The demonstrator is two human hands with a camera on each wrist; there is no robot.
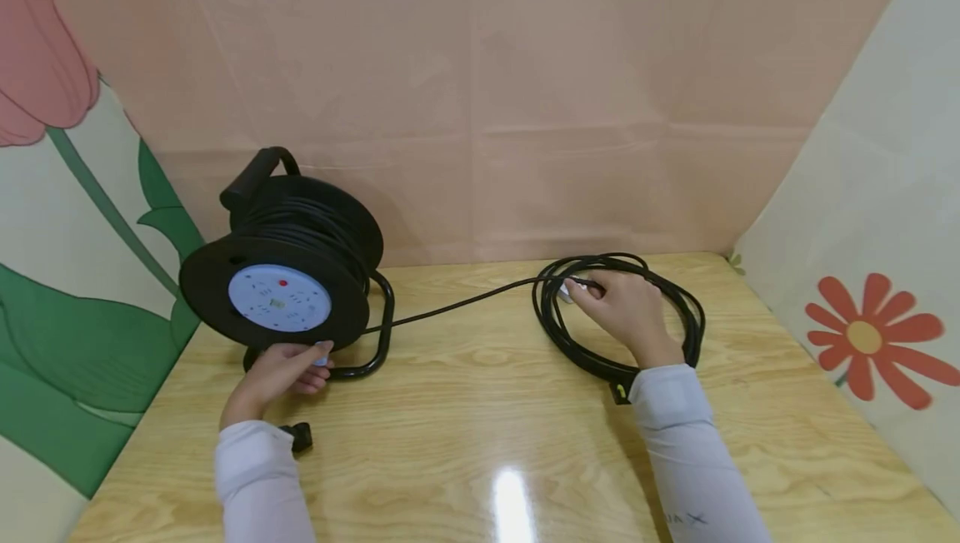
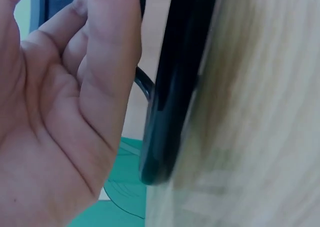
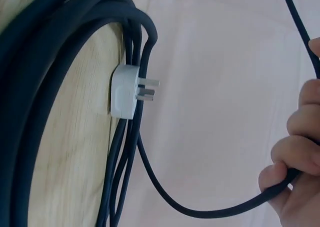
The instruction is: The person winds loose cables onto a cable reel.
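On the left side of the table stands a black cable reel (image 1: 198, 293) with a light-blue socket face (image 1: 251, 301). My left hand (image 1: 277, 372) is at its lower rim, thumb and fingers pinching a small light-blue knob (image 1: 322, 352). The left wrist view shows the palm beside the reel's black tube frame (image 2: 175, 87); the knob is hidden there. My right hand (image 1: 630, 310) grips a black cable (image 1: 457, 305) that runs across from the reel. Below that hand lies a loose coil of cable (image 1: 555, 331). Within the coil, a white plug (image 3: 125, 92) has its metal pins bare.
A small black object (image 1: 302, 436) lies near my left sleeve. Another black piece with a yellow mark (image 1: 621, 393) pokes out beside my right cuff. Behind the wooden table (image 1: 465, 410) hangs a pink backdrop (image 1: 480, 110), with flower-printed panels (image 1: 862, 193) at both sides.
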